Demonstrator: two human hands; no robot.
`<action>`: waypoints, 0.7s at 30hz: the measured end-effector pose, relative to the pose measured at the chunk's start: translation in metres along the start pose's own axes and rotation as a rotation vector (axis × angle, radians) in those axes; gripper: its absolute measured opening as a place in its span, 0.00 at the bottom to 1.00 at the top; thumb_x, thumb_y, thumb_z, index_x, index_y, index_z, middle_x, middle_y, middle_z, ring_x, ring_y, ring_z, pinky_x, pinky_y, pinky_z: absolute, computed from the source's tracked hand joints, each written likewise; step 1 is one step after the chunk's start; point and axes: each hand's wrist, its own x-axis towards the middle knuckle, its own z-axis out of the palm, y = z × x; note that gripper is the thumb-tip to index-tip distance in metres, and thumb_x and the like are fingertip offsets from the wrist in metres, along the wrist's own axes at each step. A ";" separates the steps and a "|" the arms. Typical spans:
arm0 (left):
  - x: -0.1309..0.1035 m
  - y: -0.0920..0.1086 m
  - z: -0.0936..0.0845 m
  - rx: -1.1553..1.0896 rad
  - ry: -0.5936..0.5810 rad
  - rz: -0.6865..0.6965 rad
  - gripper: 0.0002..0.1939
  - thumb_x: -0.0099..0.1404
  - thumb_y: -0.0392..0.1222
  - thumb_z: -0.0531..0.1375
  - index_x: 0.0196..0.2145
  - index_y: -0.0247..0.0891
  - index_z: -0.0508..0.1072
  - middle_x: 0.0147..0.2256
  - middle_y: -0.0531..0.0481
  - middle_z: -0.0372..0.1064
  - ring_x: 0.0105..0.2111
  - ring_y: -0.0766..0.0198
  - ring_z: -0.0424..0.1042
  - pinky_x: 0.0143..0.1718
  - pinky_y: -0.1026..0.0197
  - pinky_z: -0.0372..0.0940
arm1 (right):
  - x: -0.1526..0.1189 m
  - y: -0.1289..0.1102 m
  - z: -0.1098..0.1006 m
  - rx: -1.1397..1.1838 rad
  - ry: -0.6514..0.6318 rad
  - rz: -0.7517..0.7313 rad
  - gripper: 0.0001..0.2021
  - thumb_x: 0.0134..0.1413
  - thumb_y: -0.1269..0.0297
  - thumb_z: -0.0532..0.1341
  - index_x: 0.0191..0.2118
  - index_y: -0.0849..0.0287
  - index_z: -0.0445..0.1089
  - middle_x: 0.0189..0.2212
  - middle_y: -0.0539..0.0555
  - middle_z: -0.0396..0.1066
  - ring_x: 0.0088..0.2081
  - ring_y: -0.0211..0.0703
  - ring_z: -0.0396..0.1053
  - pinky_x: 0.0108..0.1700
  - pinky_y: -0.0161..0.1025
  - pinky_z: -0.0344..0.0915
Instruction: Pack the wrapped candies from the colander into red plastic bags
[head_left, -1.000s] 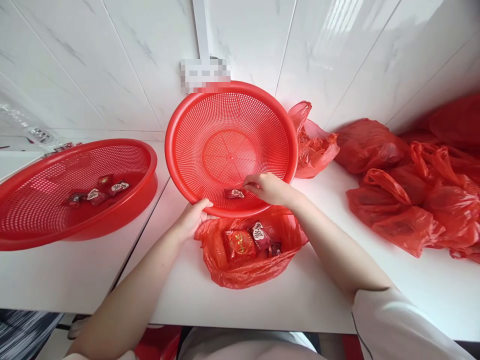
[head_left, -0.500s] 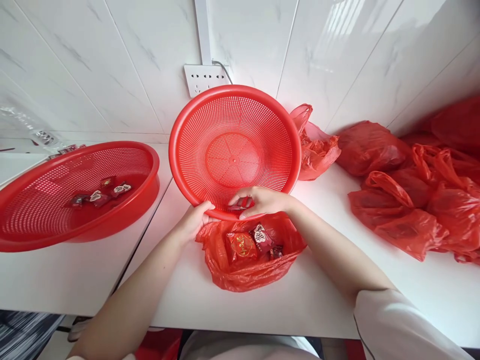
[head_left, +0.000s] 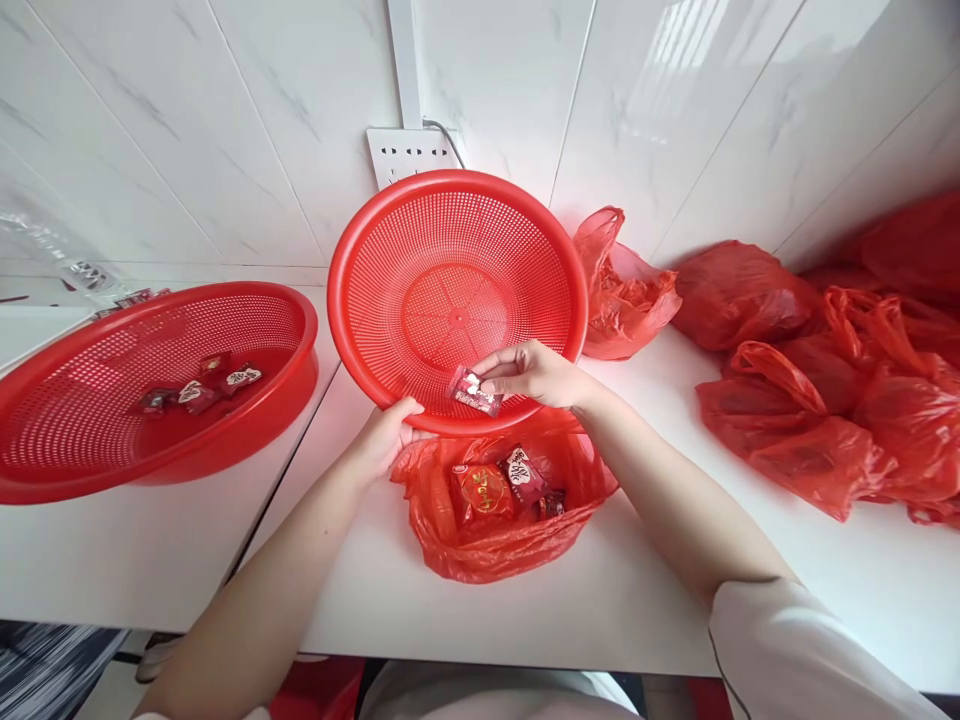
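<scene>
My left hand [head_left: 390, 435] grips the near rim of a red perforated plastic basket [head_left: 457, 260], which is tilted up toward me with its bowl facing me. Just inside that rim, my right hand [head_left: 525, 372] pinches a small dark-red printed candy packet [head_left: 475, 391] between thumb and fingers. Below the rim an open red plastic bag [head_left: 480, 555] lies on the table. In it I see a bright red packet with gold print [head_left: 484, 492], a dark-red packet with a white patch [head_left: 525, 474] and a smaller dark one [head_left: 553, 503].
To the left, a second red basket [head_left: 277, 425] holds several small packets [head_left: 199, 395]. Red plastic bags [head_left: 795, 400] are heaped on the right, and another [head_left: 630, 300] stands behind the tilted basket. A power strip [head_left: 412, 155] is on the tiled wall.
My right hand has lifted the candy packet from the basket's lower side, turning its printed face into view. The basket has shifted slightly left, with my left hand still on its rim.
</scene>
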 end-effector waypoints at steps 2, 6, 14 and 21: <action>0.001 0.000 -0.001 -0.005 0.005 0.002 0.05 0.53 0.36 0.58 0.29 0.34 0.69 0.29 0.42 0.75 0.31 0.50 0.77 0.30 0.51 0.72 | -0.001 -0.001 0.001 -0.007 0.013 0.001 0.22 0.42 0.61 0.71 0.45 0.65 0.74 0.35 0.56 0.77 0.34 0.38 0.74 0.40 0.37 0.72; 0.003 -0.002 -0.003 -0.002 0.019 0.043 0.03 0.52 0.36 0.58 0.26 0.34 0.67 0.24 0.47 0.72 0.29 0.52 0.76 0.32 0.51 0.72 | -0.001 0.000 -0.001 -0.042 0.011 0.018 0.22 0.40 0.57 0.71 0.42 0.64 0.76 0.32 0.55 0.77 0.30 0.36 0.73 0.33 0.34 0.73; 0.000 -0.001 0.001 0.008 0.007 0.005 0.03 0.52 0.36 0.58 0.27 0.33 0.68 0.24 0.45 0.73 0.28 0.52 0.76 0.30 0.52 0.72 | -0.007 -0.005 -0.008 -0.138 -0.128 -0.035 0.19 0.48 0.56 0.67 0.44 0.63 0.74 0.32 0.54 0.76 0.29 0.35 0.72 0.33 0.34 0.72; 0.001 -0.002 0.001 0.035 0.004 0.030 0.05 0.53 0.36 0.58 0.29 0.32 0.71 0.30 0.40 0.76 0.31 0.50 0.77 0.33 0.52 0.72 | -0.019 -0.020 0.005 -0.533 -0.471 0.010 0.09 0.50 0.64 0.65 0.37 0.62 0.74 0.30 0.53 0.76 0.31 0.37 0.73 0.34 0.33 0.66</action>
